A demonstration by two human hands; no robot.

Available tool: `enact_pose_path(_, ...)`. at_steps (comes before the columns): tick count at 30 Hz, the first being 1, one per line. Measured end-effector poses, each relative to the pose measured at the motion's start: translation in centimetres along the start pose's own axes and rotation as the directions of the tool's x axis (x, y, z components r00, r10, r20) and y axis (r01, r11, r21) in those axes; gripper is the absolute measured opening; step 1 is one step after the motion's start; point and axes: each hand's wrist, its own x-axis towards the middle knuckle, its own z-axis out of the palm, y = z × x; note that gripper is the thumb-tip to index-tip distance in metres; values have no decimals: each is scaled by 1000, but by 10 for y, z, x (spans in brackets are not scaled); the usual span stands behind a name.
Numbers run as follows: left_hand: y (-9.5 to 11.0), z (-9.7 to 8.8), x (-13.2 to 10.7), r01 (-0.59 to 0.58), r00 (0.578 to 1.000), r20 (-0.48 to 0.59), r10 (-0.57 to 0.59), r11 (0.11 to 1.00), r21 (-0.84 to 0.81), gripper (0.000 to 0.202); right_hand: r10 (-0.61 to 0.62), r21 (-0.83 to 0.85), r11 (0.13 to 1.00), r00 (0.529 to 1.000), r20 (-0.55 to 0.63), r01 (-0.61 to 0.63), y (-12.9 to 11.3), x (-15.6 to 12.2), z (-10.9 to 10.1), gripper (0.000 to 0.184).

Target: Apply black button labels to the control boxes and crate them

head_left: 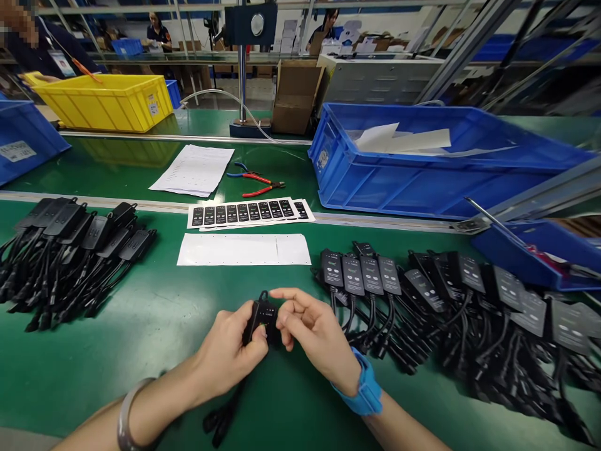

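Note:
My left hand (230, 351) grips a small black control box (263, 315), its thumb pressed across the printed front. A hanging loop shows at the top of the box, and its black cables (223, 416) trail down below my hand. My right hand (312, 332) is at the box's right edge, thumb and curled fingers closed against it, with the index finger reaching to the loop. Just beyond lies a blank white strip (241, 249). Behind it are sheets of black printed labels (241, 213).
Black boxes with cables lie in a pile at left (70, 244) and in rows at right (370, 275). Farther back are papers (193, 170), pliers (258, 181), a large blue bin (399, 181) and a yellow bin (107, 103). A co-worker (51, 47) stands at far left.

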Motion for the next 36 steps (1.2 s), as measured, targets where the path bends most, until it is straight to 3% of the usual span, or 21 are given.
enact_pose_path(5, -5, 5, -1, -144, 978, -117, 174, 963, 228, 4, -8, -91, 996, 997, -74, 1, 4, -2, 2, 18)
enact_pose_path(9, -10, 8, -1, -234, 907, -183, 380, 814, 532, 2, -9, -98, 995, 995, -103, -1, 3, -2, 2, 19)
enact_pose_path(13, -12, 9, 1, -230, 875, -177, 451, 709, 666, 2, 13, -90, 996, 993, -120, -24, 3, -1, 3, 23)
enact_pose_path(24, -9, 11, 2, -230, 837, -172, 520, 619, 751, 7, 24, -118, 992, 994, -107, -37, 4, 2, 5, 21)
enact_pose_path(30, -9, 12, 3, -236, 828, -158, 538, 591, 771, 8, -64, -253, 967, 991, -118, 33, 10, 3, 4, 12)
enact_pose_path(36, -11, 10, 2, -249, 864, -159, 478, 680, 690, 5, -115, -302, 951, 985, -125, 73, 8, 3, 2, 12)
